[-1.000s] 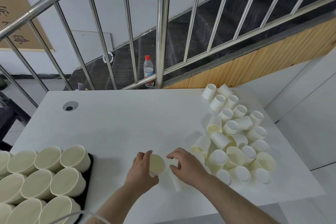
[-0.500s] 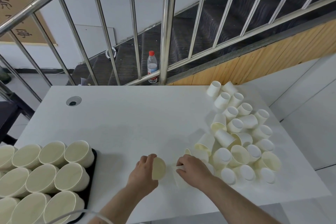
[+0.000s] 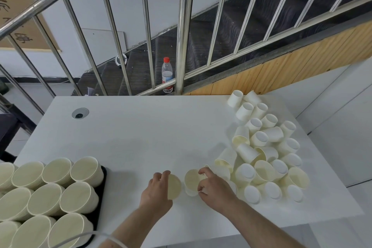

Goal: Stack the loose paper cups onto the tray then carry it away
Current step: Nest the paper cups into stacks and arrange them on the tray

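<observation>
Smooth white table (image 3: 141, 137), round paper cups (image 3: 261, 157)

Head-worn camera looks forward and down, close over the table (image 3: 141, 137).

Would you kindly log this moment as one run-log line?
left hand: holds cup | right hand: holds second cup | cups: mouths facing, apart | tray: stacks, left | loose pile: right

Brown board (image 3: 18, 12) upper left: dark handwritten characters, cut off, unreadable. Bottle (image 3: 167, 74) label illegible.
</observation>
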